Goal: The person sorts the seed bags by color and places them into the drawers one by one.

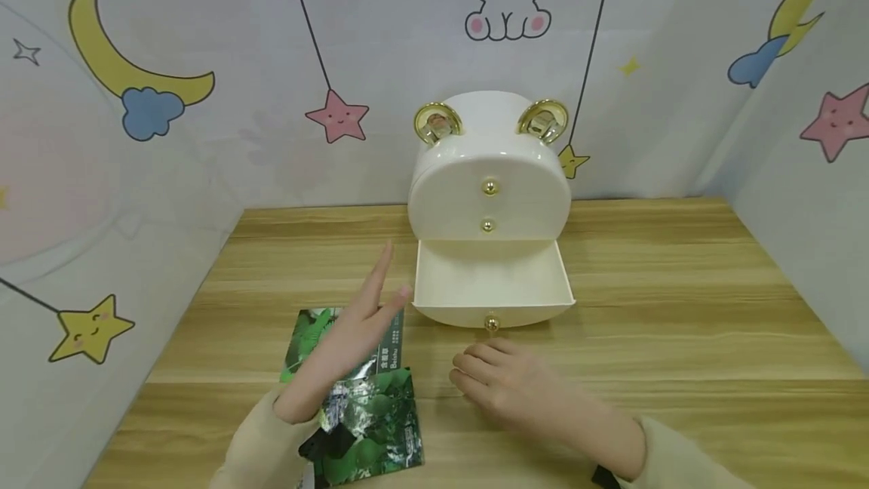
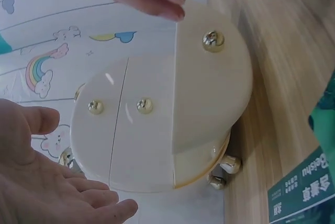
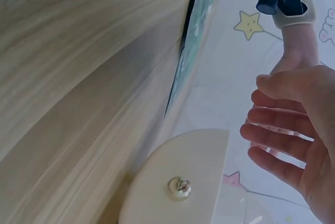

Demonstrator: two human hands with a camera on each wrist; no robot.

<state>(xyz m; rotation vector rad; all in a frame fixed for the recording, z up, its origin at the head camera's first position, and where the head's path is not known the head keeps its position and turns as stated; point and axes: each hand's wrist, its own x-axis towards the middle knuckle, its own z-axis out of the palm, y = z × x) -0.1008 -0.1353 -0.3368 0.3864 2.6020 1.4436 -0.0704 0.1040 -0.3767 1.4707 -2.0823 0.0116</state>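
A white, rounded storage box [image 1: 490, 172] with gold ears and gold knobs stands at the back of the table. Its bottom drawer [image 1: 494, 274] is pulled out, and the inside looks bare. My left hand [image 1: 349, 334], fingers extended and thumb apart, is over two green printed packets, left of the drawer; it holds nothing. The upper packet [image 1: 390, 349] lies partly beneath the lower packet [image 1: 380, 429]. Just in front of the drawer's gold knob [image 1: 492, 322] is my right hand [image 1: 509, 383], its fingers loosely bent and holding nothing, as the right wrist view also shows.
The wood-grain table [image 1: 679, 308] extends to both sides of the box. White curtains [image 1: 258, 59] printed with moons, stars and a bear hang behind and beside it. A dark band with a small device [image 1: 329, 442] is on the left wrist.
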